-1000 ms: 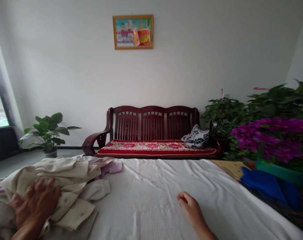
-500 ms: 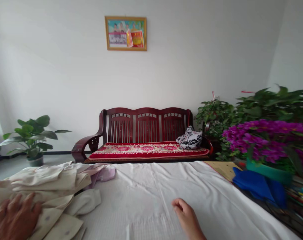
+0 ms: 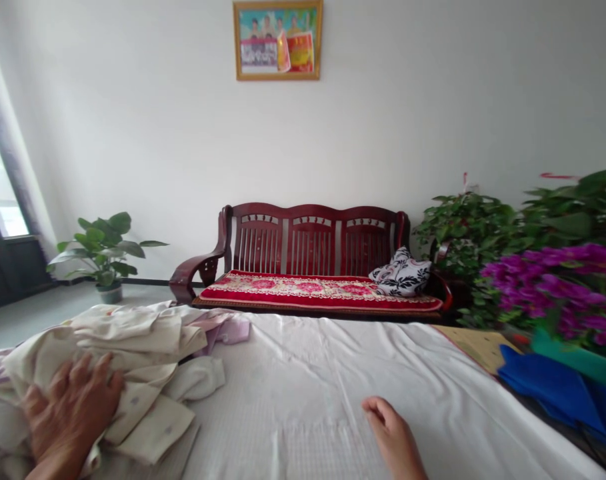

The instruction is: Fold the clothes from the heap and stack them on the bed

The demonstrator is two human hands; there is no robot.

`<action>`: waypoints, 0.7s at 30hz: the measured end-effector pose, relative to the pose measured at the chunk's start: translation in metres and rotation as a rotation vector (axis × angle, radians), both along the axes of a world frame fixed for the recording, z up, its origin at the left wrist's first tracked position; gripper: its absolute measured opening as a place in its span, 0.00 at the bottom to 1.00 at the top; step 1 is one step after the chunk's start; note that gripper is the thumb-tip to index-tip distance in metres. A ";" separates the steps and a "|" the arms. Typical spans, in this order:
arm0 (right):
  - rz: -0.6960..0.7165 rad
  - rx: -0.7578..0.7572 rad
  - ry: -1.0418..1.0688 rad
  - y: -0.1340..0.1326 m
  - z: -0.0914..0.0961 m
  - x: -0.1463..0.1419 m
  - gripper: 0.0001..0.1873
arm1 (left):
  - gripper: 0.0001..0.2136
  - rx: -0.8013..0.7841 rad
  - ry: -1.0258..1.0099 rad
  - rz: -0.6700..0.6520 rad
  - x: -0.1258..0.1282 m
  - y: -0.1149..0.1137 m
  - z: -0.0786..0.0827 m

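My left hand [image 3: 75, 400] lies on a heap of cream clothes [image 3: 137, 327] at the left, fingers spread and pressed onto the fabric. Some of the cloth carries small grey spots. Beside the heap sit a rolled white piece of fabric [image 3: 197, 378] and a lilac garment [image 3: 233, 331]. My right hand [image 3: 393, 433] rests on or just over the white cloth [image 3: 317, 380] that covers the table. Its fingers are curled in, and nothing shows in them. The cloth has some creases and folds.
A blue cloth [image 3: 553, 387] and a teal planter with purple flowers [image 3: 557, 287] stand at the right edge. Behind the table is a dark red wooden bench [image 3: 310, 240] with a patterned cushion [image 3: 403, 273]. A potted plant [image 3: 107, 247] stands on the floor at left.
The view has turned left and slightly down, so the scene sits further right. My left hand stays on the clothes, now showing more of its back and wrist. My right hand remains curled.
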State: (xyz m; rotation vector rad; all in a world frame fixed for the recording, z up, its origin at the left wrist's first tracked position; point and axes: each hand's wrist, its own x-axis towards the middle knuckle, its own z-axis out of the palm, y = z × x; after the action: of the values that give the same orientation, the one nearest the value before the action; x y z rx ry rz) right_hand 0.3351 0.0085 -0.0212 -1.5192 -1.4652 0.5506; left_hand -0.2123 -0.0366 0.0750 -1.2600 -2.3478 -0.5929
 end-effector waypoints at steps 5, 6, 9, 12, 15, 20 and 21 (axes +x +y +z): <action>0.002 -0.011 -0.019 0.001 -0.001 0.002 0.18 | 0.23 -0.043 0.258 0.125 -0.004 0.005 -0.004; -0.002 -0.016 -0.024 0.002 -0.001 0.003 0.18 | 0.23 -0.052 0.263 0.111 -0.006 0.006 -0.004; 0.007 -0.036 -0.032 0.003 -0.002 0.004 0.18 | 0.23 -0.031 0.248 0.058 -0.008 0.005 -0.004; 0.012 -0.044 -0.045 0.004 -0.003 0.005 0.18 | 0.23 -0.002 0.238 0.028 -0.004 0.003 -0.004; 0.011 -0.048 -0.056 0.004 -0.006 0.006 0.18 | 0.22 0.005 0.241 0.017 0.000 0.001 -0.004; 0.024 -0.041 -0.051 0.005 -0.009 0.007 0.18 | 0.20 -0.026 0.192 0.021 -0.005 0.003 0.006; 0.022 -0.038 -0.049 0.005 -0.008 0.007 0.18 | 0.19 -0.049 0.154 0.029 -0.008 0.005 0.011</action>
State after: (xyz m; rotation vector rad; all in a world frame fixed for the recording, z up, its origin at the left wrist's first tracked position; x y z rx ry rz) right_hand 0.3417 0.0135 -0.0292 -1.5571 -1.5182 0.5606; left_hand -0.2199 -0.0314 0.0858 -1.2444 -2.2616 -0.4159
